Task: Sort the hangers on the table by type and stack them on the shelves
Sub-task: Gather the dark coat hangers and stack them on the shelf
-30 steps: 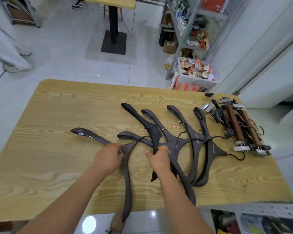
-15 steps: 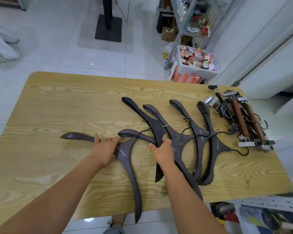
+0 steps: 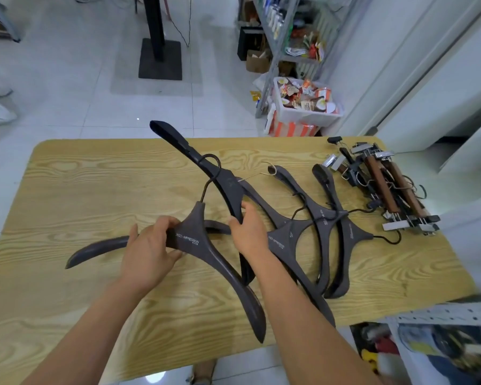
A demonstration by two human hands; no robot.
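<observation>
our left hand (image 3: 150,248) gripped the nearest dark brown wooden coat hanger (image 3: 203,245) at its broad centre. the fingers curled over its top edge beside the white lettering, and the thumb spread to the outer side. we judged the hold sat there so the two long arms balanced either side of the grip. one arm swept out past the thumb, and the other ran back toward us over the near edge of the pale wood-grain table (image 3: 95,176). we could not tell whether that hanger touched the tabletop.

its thin hook rose away from the fingers and seemed to cross a second dark wooden hanger (image 3: 175,137). our right hand (image 3: 247,232) held this one just beside the first grip, fingers wrapped round one arm, back of the hand up, wrist straight. it was tilted with its far tip raised, likely to free it from the row.

on the outer side of the right hand, more dark hangers (image 3: 325,218) lay overlapped. well past them sat a heap of brown clip hangers with metal clips (image 3: 383,184). nearer us on that side showed a grey perforated shelf rail (image 3: 442,312). the sorting looked begun and the stacking not yet.
</observation>
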